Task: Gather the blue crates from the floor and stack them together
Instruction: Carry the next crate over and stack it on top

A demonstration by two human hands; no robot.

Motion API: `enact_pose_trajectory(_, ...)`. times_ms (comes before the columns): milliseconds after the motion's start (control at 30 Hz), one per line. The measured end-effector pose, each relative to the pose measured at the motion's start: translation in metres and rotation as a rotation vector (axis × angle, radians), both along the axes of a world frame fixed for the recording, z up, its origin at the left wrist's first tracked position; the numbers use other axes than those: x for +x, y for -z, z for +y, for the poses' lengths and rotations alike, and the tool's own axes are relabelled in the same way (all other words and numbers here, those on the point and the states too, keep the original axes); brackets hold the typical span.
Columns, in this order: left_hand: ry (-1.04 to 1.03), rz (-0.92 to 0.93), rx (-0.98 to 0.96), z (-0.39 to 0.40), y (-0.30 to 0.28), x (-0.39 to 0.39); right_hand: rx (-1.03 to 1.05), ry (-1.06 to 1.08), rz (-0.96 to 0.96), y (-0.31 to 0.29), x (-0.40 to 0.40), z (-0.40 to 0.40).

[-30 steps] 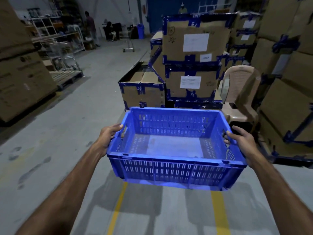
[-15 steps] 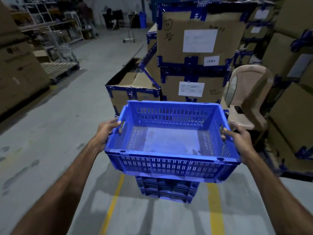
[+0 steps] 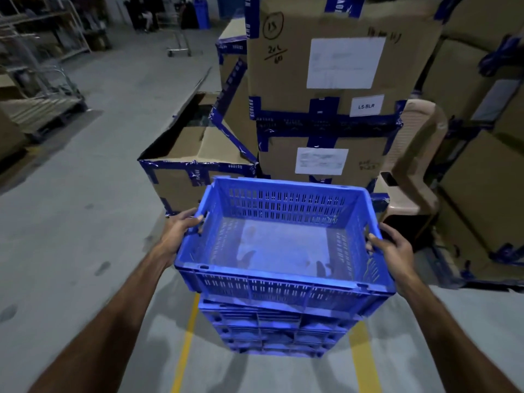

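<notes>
- The blue crate (image 3: 283,245) is held level in the air by its two short ends, directly over a stack of blue crates (image 3: 276,331) standing on the floor; whether the two touch cannot be told.
- The left hand (image 3: 177,235) curls round the crate's left rim, fingertips hooked in a handle slot; the right hand (image 3: 392,252) wraps the right rim, thumb lying on top.
- Beyond the crate's far wall an open cardboard box (image 3: 195,163) and two taller taped boxes (image 3: 329,109) stand close, leaving little room ahead.
- A beige plastic chair (image 3: 411,165) crowds the crate's far right corner, with more cartons (image 3: 482,171) behind it.
- Left of the crate the grey concrete floor (image 3: 85,222) lies wide, running toward a wooden pallet (image 3: 42,112).
- Two yellow painted lines (image 3: 184,344) flank the stack.
- The crate is hard plastic, rectangular, with slotted walls, a ribbed rim and a smooth, scuffed bottom; the cartons are matte brown, bound in blue tape, with white labels.
</notes>
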State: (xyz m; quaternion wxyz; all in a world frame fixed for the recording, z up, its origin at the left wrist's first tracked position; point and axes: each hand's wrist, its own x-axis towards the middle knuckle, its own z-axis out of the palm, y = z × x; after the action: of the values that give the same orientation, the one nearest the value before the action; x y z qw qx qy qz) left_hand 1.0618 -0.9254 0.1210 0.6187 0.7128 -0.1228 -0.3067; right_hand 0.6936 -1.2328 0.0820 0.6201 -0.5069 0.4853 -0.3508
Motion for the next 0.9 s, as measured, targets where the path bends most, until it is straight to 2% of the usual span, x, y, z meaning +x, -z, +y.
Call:
enact_pose_trajectory(133, 0.058, 0.045, 0.026, 0.0, 0.035, 0.013, -0.031, -0.006, 0.04, 0.022, 0.006, 0.0)
enact_pose_trajectory(233, 0.029, 0.093, 0.014, 0.003, 0.057, 0.019, -0.046, -0.002, 0.041, 0.032, 0.007, -0.003)
enact_pose_trajectory(567, -0.081, -0.049, 0.062, -0.001, 0.059, 0.0, -0.072, -0.076, 0.088, 0.038, 0.0, -0.008)
enact_pose_trajectory(733, -0.059, -0.096, 0.111, 0.025, 0.089, -0.002, -0.175, -0.153, 0.153, 0.048, -0.019, 0.011)
enact_pose_trajectory(900, -0.097, -0.179, 0.155, 0.044, 0.084, -0.048, -0.253, -0.188, 0.164, 0.061, -0.047, 0.041)
